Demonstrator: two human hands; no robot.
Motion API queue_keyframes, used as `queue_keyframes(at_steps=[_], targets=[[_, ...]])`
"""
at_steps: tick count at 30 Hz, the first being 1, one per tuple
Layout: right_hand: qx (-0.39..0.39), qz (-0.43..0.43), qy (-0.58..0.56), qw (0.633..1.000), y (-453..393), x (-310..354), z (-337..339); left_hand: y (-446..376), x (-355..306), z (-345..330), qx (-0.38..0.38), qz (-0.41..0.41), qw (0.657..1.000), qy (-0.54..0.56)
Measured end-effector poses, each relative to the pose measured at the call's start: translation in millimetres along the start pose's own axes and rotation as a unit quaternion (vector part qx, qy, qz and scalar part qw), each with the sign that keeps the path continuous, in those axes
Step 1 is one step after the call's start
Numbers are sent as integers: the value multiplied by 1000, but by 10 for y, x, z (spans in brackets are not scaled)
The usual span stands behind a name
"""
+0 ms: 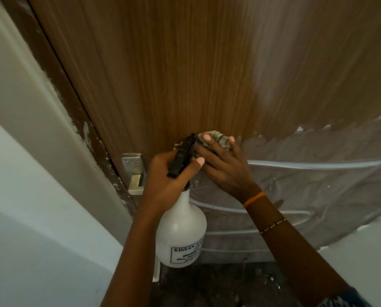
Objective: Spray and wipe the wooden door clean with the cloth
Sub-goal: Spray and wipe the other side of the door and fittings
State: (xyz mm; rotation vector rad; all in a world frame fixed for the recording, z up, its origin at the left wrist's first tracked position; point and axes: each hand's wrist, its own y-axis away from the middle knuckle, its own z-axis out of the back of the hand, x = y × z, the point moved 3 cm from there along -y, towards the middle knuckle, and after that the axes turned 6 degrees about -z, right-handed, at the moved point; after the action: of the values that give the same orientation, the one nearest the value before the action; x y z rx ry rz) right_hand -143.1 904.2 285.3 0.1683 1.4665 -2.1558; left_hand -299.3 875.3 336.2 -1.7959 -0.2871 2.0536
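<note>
Now my left hand (167, 173) grips the spray bottle (181, 229) upright, nozzle toward the wooden door (185, 74); beside it, my right hand (222, 165) presses the cloth (223, 140) there.

A pale wall (29, 229) fills the left side, meeting a cream door frame (23, 89) whose edge is chipped and smeared with white paint flecks. A brushed metal lock plate (133, 171) sits beside the frame. At lower right another pale wall (367, 242) shows, its edge ragged with white filler. The floor (229, 284) below is dark and speckled with white spots — dusty-looking. The light is dim and soft, with a pale sheen toward the upper right.
</note>
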Motion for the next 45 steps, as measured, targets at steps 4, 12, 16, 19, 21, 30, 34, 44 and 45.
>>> queue_keyframes(at_steps=[4,12,16,19,21,30,34,44,45], targets=[[-21,-80,69,994,285,-546,208,-23,-54,-221,24,-13,1000,15],[-91,-367,17,926,775,-1246,502,-33,-75,-627,68,-17,997,10],[-147,-479,-42,864,442,-743,308,-71,-138,-680,43,-39,998,36],[-75,-350,-52,932,305,-270,101,-129,-207,-740,54,-48,997,31],[-37,-272,-64,960,372,-232,67,-163,-228,-804,66,-50,996,29],[-31,-324,39,945,1177,-1384,480,-236,-282,-1322,96,-62,993,43],[-97,-488,-9,868,1522,-1911,681,-258,-305,-1588,110,-53,991,52],[-129,-430,-47,892,954,-1438,560,-369,-336,-1929,96,-76,991,50],[-109,-381,-47,917,884,-1393,541,-379,-343,-1951,95,-77,991,51]])
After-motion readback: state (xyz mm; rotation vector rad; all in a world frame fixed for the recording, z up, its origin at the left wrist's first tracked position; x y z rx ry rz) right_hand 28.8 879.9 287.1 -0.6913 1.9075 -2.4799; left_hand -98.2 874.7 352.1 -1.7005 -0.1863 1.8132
